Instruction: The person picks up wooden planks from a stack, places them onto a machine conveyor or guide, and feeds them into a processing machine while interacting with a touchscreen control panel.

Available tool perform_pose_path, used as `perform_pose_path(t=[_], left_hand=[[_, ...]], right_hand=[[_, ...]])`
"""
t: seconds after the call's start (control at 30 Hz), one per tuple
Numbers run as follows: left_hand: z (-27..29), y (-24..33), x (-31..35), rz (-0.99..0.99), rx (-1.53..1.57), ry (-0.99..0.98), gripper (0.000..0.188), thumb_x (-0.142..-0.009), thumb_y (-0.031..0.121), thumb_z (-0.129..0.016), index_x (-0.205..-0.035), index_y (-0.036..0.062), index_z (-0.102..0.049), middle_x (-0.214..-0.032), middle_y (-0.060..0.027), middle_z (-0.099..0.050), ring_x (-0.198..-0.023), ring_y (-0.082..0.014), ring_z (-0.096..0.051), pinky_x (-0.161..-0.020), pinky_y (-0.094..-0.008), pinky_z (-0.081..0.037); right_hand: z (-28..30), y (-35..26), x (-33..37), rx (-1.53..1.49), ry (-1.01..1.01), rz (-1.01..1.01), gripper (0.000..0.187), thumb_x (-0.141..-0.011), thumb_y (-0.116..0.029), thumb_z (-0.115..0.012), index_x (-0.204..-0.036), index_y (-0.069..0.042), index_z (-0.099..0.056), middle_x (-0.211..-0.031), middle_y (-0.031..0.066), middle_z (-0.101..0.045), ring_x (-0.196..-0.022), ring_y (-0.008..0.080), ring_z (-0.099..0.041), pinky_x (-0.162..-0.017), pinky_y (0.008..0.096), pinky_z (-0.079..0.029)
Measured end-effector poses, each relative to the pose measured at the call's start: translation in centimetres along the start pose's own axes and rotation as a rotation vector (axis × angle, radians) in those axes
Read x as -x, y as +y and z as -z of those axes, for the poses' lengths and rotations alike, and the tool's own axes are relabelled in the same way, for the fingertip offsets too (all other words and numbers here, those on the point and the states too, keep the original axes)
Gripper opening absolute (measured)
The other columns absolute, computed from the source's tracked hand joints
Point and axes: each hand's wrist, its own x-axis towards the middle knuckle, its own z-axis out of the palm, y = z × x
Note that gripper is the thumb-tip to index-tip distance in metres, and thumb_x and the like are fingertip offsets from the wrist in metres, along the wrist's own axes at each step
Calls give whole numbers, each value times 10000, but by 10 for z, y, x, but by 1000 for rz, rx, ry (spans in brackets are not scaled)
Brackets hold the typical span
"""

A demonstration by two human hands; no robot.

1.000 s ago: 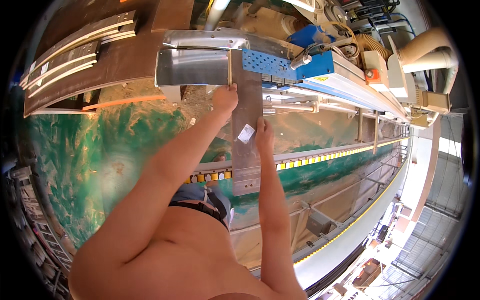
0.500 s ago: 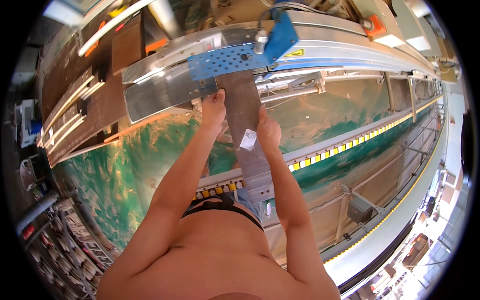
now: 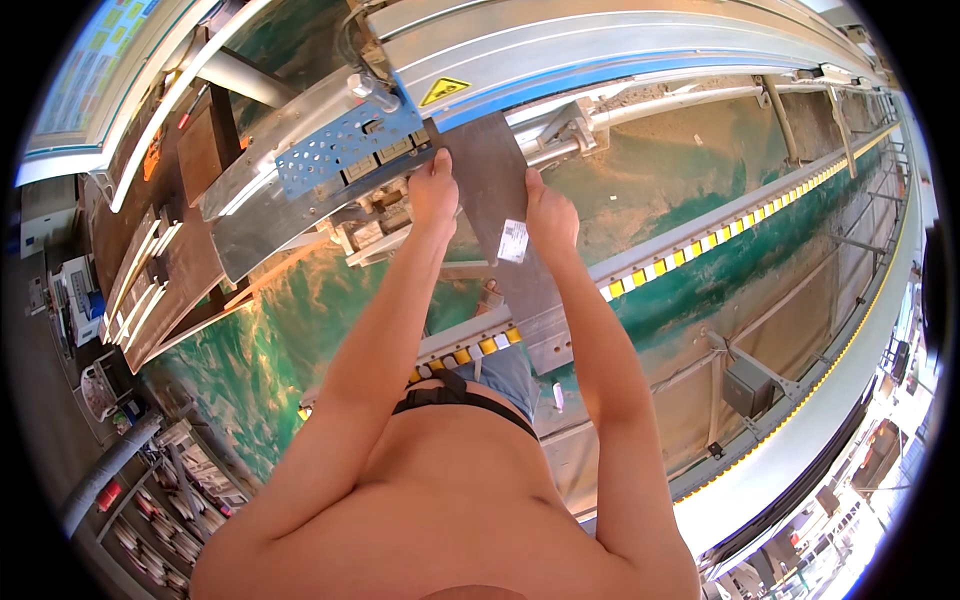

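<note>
A long dark brown board (image 3: 490,185) with a white label (image 3: 512,242) is held between my two hands. Its far end lies against the blue-edged side of a machine, just right of a blue perforated plate (image 3: 335,155). My left hand (image 3: 435,200) grips the board's left edge, thumb on top. On the right edge, a little nearer to me, my right hand (image 3: 552,215) has the same kind of grip. The fingers of both hands are partly hidden beneath the board. The board's near end crosses a rail of yellow and white rollers (image 3: 480,345) by my waist.
A long silver machine beam (image 3: 620,55) with a yellow warning sign (image 3: 445,91) runs along the far side. Dark panels and pale strips (image 3: 150,250) are stacked at left. A grey box (image 3: 748,388) hangs below the roller rail at right. The floor is green and dusty.
The board and both hands have moved right relative to the machine, from under the blue perforated plate to beside it. The view has shifted too. Both grips stay closed.
</note>
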Motion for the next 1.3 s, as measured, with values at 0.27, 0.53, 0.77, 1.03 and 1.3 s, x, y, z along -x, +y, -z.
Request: perform_pose_path(t=[0.27, 0.53, 0.77, 1.03, 1.3], left_hand=[[-69, 5, -27, 80, -156, 49, 440, -944, 377, -579, -997, -50, -668, -785, -88, -634, -714, -198, -591, -645, -363, -445], [-47, -23, 2, 53, -119, -436, 436, -917, 369, -606, -1151, 2, -603, -994, -114, -642, -895, -222, -635, -791, -350, -533], [69, -76, 121, 329, 433, -654, 407, -974, 368, -508, -1154, 9, -571, -1047, -117, -624, -945, -239, -615, -848, -352, -524], [246, 95, 159, -83, 640, -418, 463, -982, 385, -526, -1273, 26, -552, -1202, -94, -593, -1045, -169, -561, -952, -296, -442], [398, -60, 88, -1184, -378, -25, 365, -925, 322, -562, -1136, 33, -635, -1208, -189, -608, -1106, -366, -584, -984, -416, -448]], right_hand=[[55, 18, -39, 16, -31, -12, 736, -1002, -542, -196, -951, 11, -679, -980, 271, -654, -987, 440, -607, -862, 536, -460], [64, 39, 15, -160, 690, 439, 312, -954, -289, -544, -1100, -27, -627, -1066, 172, -656, -974, 361, -610, -865, 469, -453], [-4, -74, 144, -684, 187, 651, 335, -948, -206, -572, -1171, 43, -602, -1204, 201, -607, -1095, 333, -591, -939, 423, -438], [-118, -148, 144, -856, -357, 410, 504, -1028, -352, -403, -1376, 10, -441, -1302, 132, -549, -1181, 189, -531, -977, 311, -418], [-250, -234, 247, -711, -768, 739, 579, -1015, -391, -407, -1479, -66, -290, -1474, 140, -363, -1322, 224, -417, -1093, 349, -318]])
